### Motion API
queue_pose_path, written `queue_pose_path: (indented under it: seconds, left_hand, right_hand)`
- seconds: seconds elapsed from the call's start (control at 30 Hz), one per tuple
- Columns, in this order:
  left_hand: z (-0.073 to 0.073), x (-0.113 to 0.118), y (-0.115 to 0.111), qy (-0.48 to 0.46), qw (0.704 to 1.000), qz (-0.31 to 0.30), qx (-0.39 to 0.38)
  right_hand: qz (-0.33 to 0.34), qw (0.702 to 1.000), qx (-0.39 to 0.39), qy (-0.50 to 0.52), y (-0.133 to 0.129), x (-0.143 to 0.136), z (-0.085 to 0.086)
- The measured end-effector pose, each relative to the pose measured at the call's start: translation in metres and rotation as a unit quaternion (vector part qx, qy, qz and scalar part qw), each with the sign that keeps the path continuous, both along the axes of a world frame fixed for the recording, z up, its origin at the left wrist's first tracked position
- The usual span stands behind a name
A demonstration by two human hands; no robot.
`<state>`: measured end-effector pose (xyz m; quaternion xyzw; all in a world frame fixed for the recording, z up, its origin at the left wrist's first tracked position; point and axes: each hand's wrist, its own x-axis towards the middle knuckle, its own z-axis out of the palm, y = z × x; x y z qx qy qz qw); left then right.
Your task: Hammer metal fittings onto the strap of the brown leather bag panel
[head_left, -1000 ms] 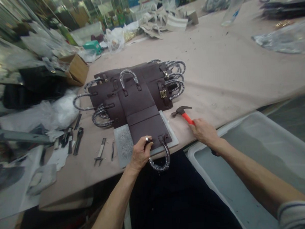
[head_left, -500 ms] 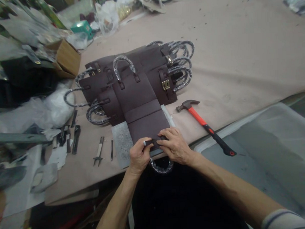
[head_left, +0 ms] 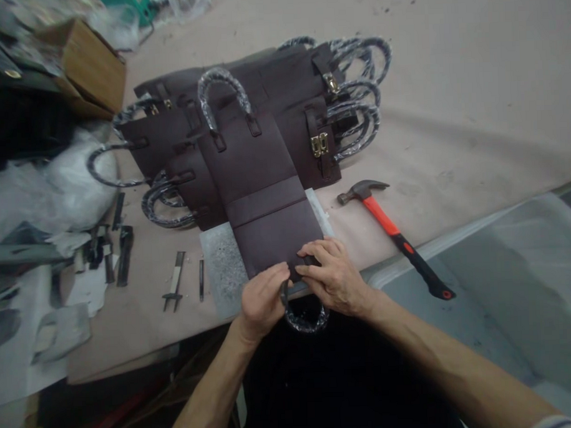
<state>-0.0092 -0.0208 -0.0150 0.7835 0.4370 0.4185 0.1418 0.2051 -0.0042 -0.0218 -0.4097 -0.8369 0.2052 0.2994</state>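
A dark brown leather panel (head_left: pixel 274 230) lies over a mottled grey slab (head_left: pixel 224 266) at the table's front edge. One plastic-wrapped handle (head_left: pixel 222 79) arches from its far end, and another (head_left: pixel 308 325) hangs off the near end. My left hand (head_left: pixel 265 300) is closed on the near edge of the panel, by the base of the near handle. My right hand (head_left: pixel 333 276) pinches the same edge just to the right, fingers bent. What lies under the fingertips is mostly hidden.
Behind the panel is a pile of similar brown pieces (head_left: pixel 170 130) with wrapped handles and gold clasps. A claw hammer (head_left: pixel 389 226) lies to the right, near a grey bin (head_left: pixel 503 281). Dividers (head_left: pixel 175 280) and a thin punch (head_left: pixel 201 280) lie left; a cardboard box (head_left: pixel 93 68) stands behind.
The view has shifted closer. My left hand has turned over, with its fingers now flatter against the panel edge; the dark strip seen in it before is now mostly covered. My right hand stays nearly in place.
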Motion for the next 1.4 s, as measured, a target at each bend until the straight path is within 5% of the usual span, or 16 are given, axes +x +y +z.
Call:
queue_pose_path:
  seconds: [0.2,0.47,1.0,1.23,1.4]
  left_hand:
    - [-0.005,0.000,-0.004,-0.061,0.973,0.179,-0.129]
    - [0.003,0.010,0.008,-0.043,0.987,0.112,-0.108]
    - [-0.003,0.017,0.006,0.004,0.992,0.117,-0.043]
    - [-0.002,0.018,0.009,0.019,0.997,0.079,-0.012]
    - [-0.004,0.018,0.009,0.041,0.997,0.069,-0.008]
  right_hand:
    - [0.001,1.000,-0.010,-0.002,0.001,0.000,0.001]
    - [0.001,1.000,-0.004,0.005,0.000,0.000,-0.001]
    - [-0.002,1.000,0.018,0.021,-0.001,0.001,-0.004]
    - [0.008,0.993,0.004,0.116,-0.001,0.005,-0.001]
    - [-0.111,0.974,-0.007,0.197,0.001,0.031,0.013]
